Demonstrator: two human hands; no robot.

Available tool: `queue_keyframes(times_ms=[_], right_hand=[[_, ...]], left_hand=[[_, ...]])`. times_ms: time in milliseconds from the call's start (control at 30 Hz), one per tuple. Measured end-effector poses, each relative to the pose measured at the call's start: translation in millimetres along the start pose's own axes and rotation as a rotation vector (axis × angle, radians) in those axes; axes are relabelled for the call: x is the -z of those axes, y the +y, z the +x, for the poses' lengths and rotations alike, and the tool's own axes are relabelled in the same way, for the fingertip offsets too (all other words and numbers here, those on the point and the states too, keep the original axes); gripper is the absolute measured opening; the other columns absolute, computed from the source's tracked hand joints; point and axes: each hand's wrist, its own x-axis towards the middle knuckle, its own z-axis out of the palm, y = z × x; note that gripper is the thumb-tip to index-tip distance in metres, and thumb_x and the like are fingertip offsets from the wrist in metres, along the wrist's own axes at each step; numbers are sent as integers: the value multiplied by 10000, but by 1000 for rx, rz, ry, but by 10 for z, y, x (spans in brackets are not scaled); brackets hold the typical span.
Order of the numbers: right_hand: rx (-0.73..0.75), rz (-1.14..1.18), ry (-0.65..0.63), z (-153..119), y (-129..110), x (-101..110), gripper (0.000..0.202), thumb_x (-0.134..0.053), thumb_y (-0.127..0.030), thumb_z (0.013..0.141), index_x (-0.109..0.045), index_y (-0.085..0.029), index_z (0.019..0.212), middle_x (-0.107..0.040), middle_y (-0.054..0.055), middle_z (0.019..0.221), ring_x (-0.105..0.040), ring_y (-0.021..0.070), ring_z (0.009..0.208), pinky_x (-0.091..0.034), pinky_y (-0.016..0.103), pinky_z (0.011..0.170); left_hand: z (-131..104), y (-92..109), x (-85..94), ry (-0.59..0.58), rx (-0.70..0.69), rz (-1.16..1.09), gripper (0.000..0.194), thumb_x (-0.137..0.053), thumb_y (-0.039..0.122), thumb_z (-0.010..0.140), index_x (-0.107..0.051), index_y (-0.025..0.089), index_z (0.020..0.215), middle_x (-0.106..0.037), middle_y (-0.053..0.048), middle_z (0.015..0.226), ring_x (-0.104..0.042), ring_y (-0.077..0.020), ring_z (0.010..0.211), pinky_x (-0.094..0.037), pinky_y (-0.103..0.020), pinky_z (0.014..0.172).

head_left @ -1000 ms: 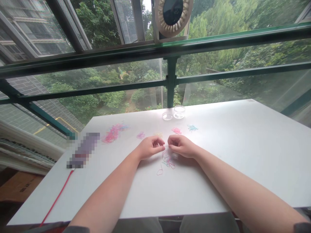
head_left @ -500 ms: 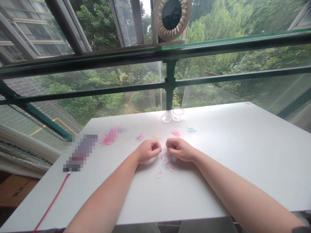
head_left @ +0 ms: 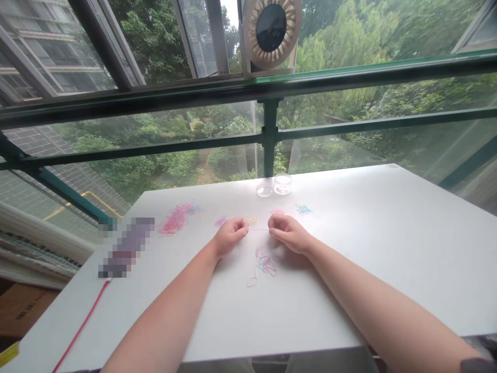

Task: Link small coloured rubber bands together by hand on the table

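A thin pale pink rubber band (head_left: 258, 229) is stretched in a line between my two hands. My left hand (head_left: 232, 235) is closed in a pinch on its left end, and my right hand (head_left: 288, 233) pinches the right end. Just below them lies a loose heap of pink and teal rubber bands (head_left: 266, 261), with one loop trailing toward me. Behind the hands sit small separate piles: purple bands (head_left: 221, 221), yellow bands (head_left: 251, 221), pink bands (head_left: 277, 212), partly covered by my right hand, and teal bands (head_left: 304, 209).
A larger mixed pile of bands (head_left: 178, 217) lies at the left of the white table (head_left: 388, 248). A clear round jar (head_left: 282, 184) and its lid (head_left: 264, 191) stand near the back edge. A blurred-out object (head_left: 128, 247) with a red cable (head_left: 83, 321) is at the left.
My hands have moved apart and slightly up, drawing the rubber band out longer between them. The heap and the piles stay as they were.
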Motion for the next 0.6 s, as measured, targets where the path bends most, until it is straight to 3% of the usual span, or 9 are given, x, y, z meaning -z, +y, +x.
queue_keyframes(times_ms=[200,433,600], right_hand=[[-109,298,155,40,38,55,115,-506,-154,654,-411,-186,598,-409,-62,471,-382,75,446,-309,215,459],[-81,37,39,14,46,11,60,-557,-187,685,-506,-169,709,-460,-44,589,-437,79,503,-362,218,488],[-39,-55,-31,-7,43,-20,153,-579,-215,724,-582,-151,863,-450,-47,584,-430,84,517,-360,222,504]], left_hand=[[-11,41,11,28,26,-17,254,-579,364,679,-438,153,676,-392,52,555,-332,-60,492,-241,-194,473],[-18,82,4,-30,43,23,266,-612,364,670,-486,130,659,-456,30,578,-355,-64,509,-247,-200,488],[-20,87,8,-45,20,24,257,-628,347,670,-510,119,658,-478,21,588,-367,-67,521,-251,-201,491]])
